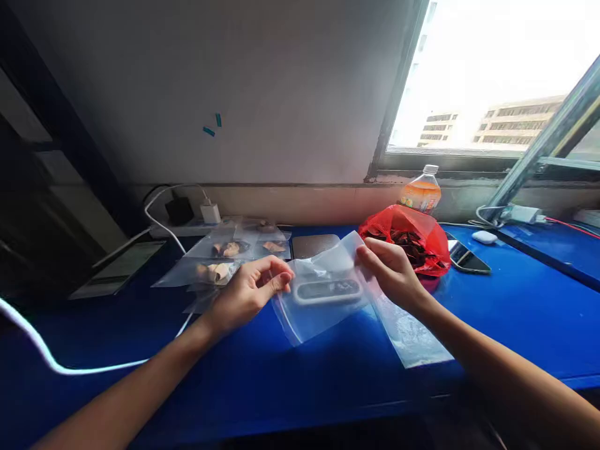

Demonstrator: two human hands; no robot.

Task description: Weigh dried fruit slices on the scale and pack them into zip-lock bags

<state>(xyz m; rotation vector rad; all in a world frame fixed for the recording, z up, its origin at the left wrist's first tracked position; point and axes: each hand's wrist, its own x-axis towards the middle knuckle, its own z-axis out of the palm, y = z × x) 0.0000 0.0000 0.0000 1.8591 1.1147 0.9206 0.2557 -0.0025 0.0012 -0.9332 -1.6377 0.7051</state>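
A translucent plastic bag (pixel 323 319) is stretched between my two hands above the blue table (pixel 262 381). My left hand (pixel 248 287) pinches its left edge with thumb and fingers, while my right hand (pixel 394 272) grips the upper right corner. No contents show in the bag. Behind it sits a small digital scale (pixel 315 245), whose display is visible through the plastic, though its digits are too blurred to read. Close to my left hand lie several clear bags (pixel 229 250) with brown dried pieces inside. Flat clear plastic bags (pixel 415 334) lie below my right hand.
Just beyond my right hand, a red plastic bag (pixel 434 228) holds dark dried pieces. Behind it stands a bottle of orange drink (pixel 422 195). A phone (pixel 470 259) and a white case (pixel 484 237) lie to its right. A white cable (pixel 94 370) runs across the left side.
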